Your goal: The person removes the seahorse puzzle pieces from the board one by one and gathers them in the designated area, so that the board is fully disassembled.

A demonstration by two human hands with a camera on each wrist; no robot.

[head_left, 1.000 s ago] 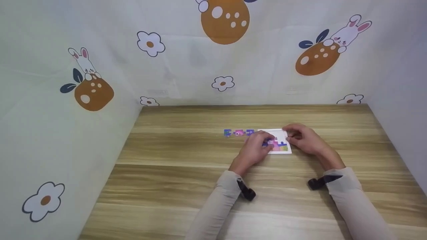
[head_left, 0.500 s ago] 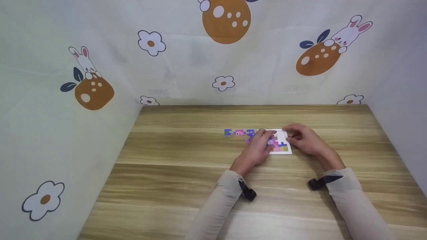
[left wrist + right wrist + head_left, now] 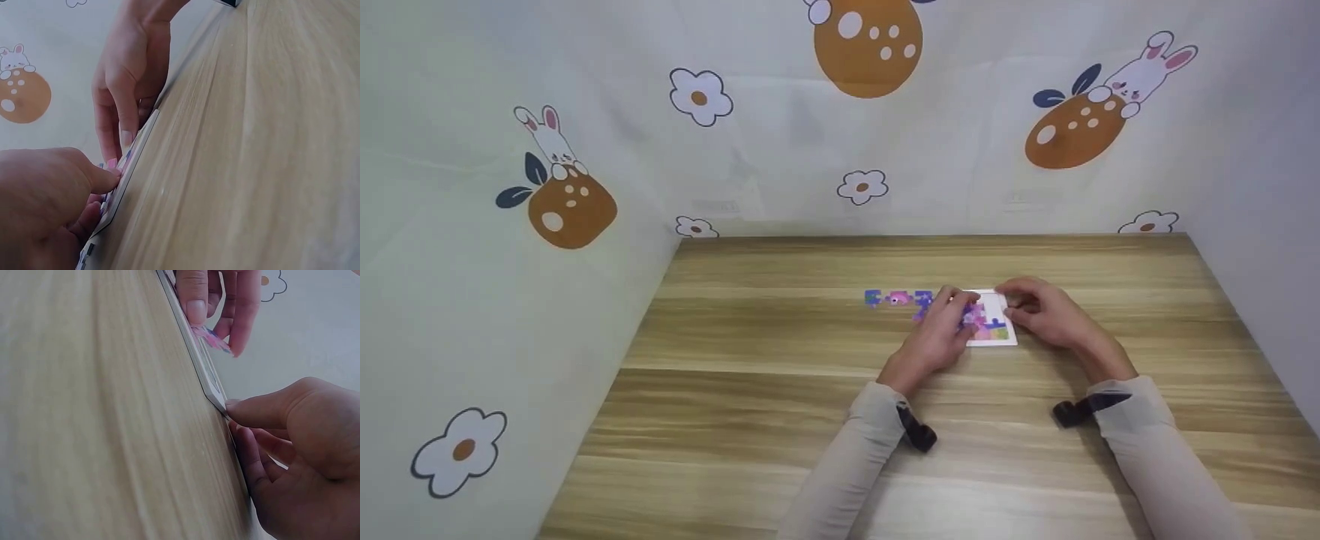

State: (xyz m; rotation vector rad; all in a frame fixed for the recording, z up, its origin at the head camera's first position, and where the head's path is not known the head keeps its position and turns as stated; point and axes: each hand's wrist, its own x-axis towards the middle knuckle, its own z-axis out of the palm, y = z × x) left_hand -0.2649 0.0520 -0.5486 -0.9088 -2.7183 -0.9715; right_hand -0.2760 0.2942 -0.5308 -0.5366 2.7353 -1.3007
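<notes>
A small white-framed jigsaw board (image 3: 994, 344) lies on the table between my hands, partly filled with pink, blue and green pieces. My left hand (image 3: 931, 339) covers its left side. Its thumb and fingers pinch a pink and purple puzzle piece (image 3: 214, 340), held tilted over the board in the right wrist view. My right hand (image 3: 1056, 319) grips the board's right edge, thumb on the rim (image 3: 214, 395) near a corner and the other fingers around its far side. The white base (image 3: 994, 304) shows at the board's upper right.
Left of the board lie several loose puzzle pieces: a blue-green piece (image 3: 872, 298), a pink piece with an eye (image 3: 898, 298) and a blue piece (image 3: 922, 298) in a row. More sit partly behind my left hand. A printed cloth (image 3: 780, 150) encloses the wooden table (image 3: 735, 420).
My left hand's fingers have shifted slightly over the board, and its thumb sits a little differently. My right hand keeps its place at the right edge.
</notes>
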